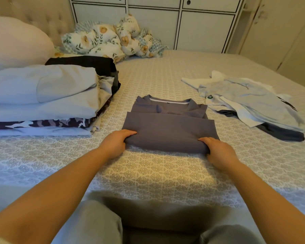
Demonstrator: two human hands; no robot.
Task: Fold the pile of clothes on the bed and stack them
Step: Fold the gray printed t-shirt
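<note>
Both hands grip grey shirt [169, 128] near fold — left hand [117, 143], right hand [218, 150] — fingers tucked beneath.

Grey shirt [169, 127]: matt smooth cloth. Bedspread [165, 173]: woven patterned fabric, matt. Cabinet [192, 23]: smooth painted fronts.

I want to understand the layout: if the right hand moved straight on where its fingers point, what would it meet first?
The right hand points up-left across the grey shirt it grips. It would probably meet that shirt's folded upper layer first.
</note>
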